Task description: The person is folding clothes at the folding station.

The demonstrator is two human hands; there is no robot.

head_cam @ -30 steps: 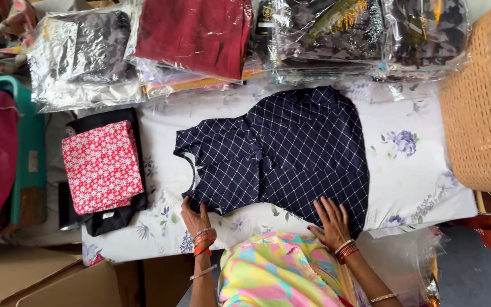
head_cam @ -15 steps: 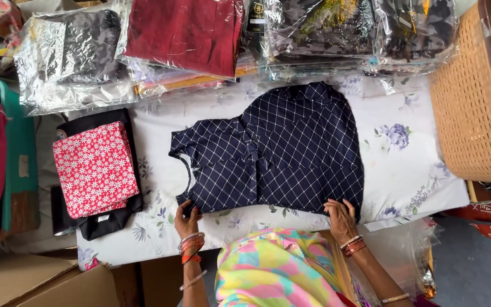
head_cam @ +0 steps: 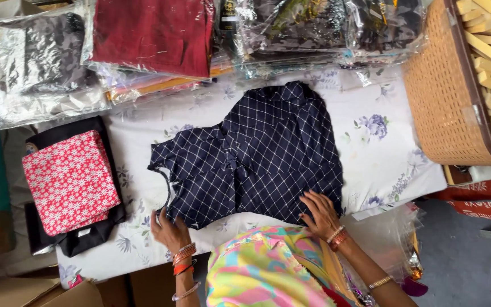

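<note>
A navy blue garment with a white diamond check lies spread on a white floral sheet. My left hand is at the garment's near left corner, by the neck opening, fingers curled on the fabric edge. On the near right edge rests my right hand, flat with the fingers apart. Both wrists carry bangles. My bright multicoloured clothing hides the sheet's near edge.
A folded red floral cloth sits on a black one at the left. Plastic-wrapped garments, one maroon and one grey, are stacked along the far side. A woven basket stands at the right, and cardboard boxes lie near left.
My left hand has gone from lying flat to curling on the garment's edge near the neck. My right hand has shifted slightly along the near edge.
</note>
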